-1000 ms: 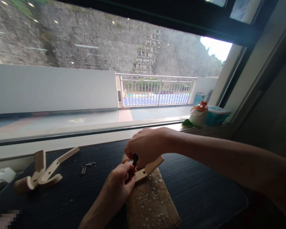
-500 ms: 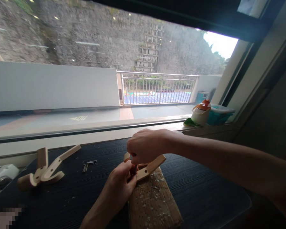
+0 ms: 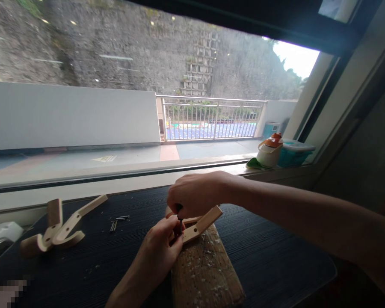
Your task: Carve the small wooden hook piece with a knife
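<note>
My right hand (image 3: pixel 194 194) is closed around the dark handle of a small tool (image 3: pixel 179 219) held upright over a pale wooden hook-shaped piece (image 3: pixel 200 223). That piece lies across the far end of a worn wooden block (image 3: pixel 203 269) dotted with holes and sawdust. My left hand (image 3: pixel 160 250) grips the near end of the wooden piece, fingers curled at the tool's tip. What the tip touches is hidden by my fingers.
Two more wooden hooks (image 3: pixel 56 229) lie at the left of the dark table (image 3: pixel 269 261), with several small screws (image 3: pixel 118 222) beside them. A white device (image 3: pixel 0 241) sits at the far left. On the window sill stand a white and orange jug (image 3: pixel 269 150) and a teal box (image 3: pixel 293 154).
Both hands stay on the tool and wooden piece with only slight shifts; the view has moved a little.
</note>
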A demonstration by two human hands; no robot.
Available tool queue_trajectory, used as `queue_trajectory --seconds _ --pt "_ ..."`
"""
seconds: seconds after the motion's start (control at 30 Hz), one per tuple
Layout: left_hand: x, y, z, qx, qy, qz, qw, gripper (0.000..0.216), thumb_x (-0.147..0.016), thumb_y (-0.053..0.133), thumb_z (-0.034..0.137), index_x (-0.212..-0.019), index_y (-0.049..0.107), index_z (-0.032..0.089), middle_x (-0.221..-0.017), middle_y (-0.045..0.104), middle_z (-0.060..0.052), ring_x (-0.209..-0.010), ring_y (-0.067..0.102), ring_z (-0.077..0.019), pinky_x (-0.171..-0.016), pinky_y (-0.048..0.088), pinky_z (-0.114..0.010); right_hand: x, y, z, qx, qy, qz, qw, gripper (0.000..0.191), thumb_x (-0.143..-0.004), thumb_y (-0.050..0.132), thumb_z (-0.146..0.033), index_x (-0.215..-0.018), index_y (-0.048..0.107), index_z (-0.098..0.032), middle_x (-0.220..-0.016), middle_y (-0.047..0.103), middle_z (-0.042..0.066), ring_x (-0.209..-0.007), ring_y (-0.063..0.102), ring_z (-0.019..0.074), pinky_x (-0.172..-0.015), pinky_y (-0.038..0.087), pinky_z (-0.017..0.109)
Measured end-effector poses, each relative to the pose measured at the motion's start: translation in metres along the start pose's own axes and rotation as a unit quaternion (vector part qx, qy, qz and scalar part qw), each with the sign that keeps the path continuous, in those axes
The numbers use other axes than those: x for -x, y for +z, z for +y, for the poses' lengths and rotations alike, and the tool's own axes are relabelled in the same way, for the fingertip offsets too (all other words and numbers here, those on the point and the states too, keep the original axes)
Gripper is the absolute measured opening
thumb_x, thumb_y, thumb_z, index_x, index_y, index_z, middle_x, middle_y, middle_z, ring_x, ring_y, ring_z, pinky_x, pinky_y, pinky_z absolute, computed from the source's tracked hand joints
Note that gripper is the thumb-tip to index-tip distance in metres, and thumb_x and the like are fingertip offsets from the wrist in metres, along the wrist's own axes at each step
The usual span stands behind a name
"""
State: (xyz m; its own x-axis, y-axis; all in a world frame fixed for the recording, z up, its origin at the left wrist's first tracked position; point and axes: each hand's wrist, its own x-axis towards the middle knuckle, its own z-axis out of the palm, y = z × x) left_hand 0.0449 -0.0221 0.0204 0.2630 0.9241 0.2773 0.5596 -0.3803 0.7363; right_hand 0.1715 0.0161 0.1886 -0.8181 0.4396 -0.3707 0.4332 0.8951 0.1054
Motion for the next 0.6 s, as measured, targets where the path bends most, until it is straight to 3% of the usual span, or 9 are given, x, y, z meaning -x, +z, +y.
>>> queue_trajectory --seconds 0.17,0.3,0.43,0.6 --pt "0.001 -0.001 0.004 0.013 0.007 -0.003 1.0 0.008 -0.076 0.049 0.017 -0.073 0.056 0.019 -0.07 0.056 0.001 -0.065 0.056 -0.0126 -0.061 0.045 -0.022 -0.002 0.008 0.006 -0.056 0.052 0.004 0.997 0.033 -0.08 0.047 -0.032 -0.082 0.07 -0.009 -0.069 0.062 0.006 -0.053 0.04 0.0095 -0.049 0.029 0.026" --pt "0.006 -0.006 0.005 0.03 0.017 -0.011 0.999 0.018 -0.076 0.05 0.018 -0.092 0.059 0.019 -0.087 0.062 -0.004 -0.08 0.061 -0.0159 -0.073 0.049 -0.026 0.003 0.011 0.005 -0.051 0.079 0.021 0.995 0.033 -0.078 0.048 -0.034 -0.087 0.07 -0.012 -0.071 0.064 0.005 -0.055 0.043 0.0106 -0.048 0.029 0.025" --pt "0.009 -0.014 -0.001 -0.018 0.014 0.003 1.0 0.038 -0.069 0.061 0.019 -0.107 0.056 0.022 -0.099 0.063 -0.006 -0.093 0.061 -0.0206 -0.085 0.048 -0.033 0.01 0.011 0.001 -0.039 0.084 0.033 0.995 0.031 -0.078 0.05 -0.036 -0.089 0.07 -0.015 -0.075 0.065 0.004 -0.057 0.044 0.0111 -0.048 0.029 0.025" --pt "0.007 -0.017 -0.005 -0.056 -0.003 -0.04 0.998 0.037 -0.073 0.056 0.018 -0.109 0.055 0.022 -0.092 0.063 -0.004 -0.085 0.061 -0.0189 -0.08 0.049 -0.032 0.011 0.01 -0.003 -0.026 0.069 0.039 0.997 0.028 -0.079 0.051 -0.035 -0.087 0.07 -0.016 -0.076 0.066 0.004 -0.058 0.046 0.0109 -0.05 0.029 0.025"
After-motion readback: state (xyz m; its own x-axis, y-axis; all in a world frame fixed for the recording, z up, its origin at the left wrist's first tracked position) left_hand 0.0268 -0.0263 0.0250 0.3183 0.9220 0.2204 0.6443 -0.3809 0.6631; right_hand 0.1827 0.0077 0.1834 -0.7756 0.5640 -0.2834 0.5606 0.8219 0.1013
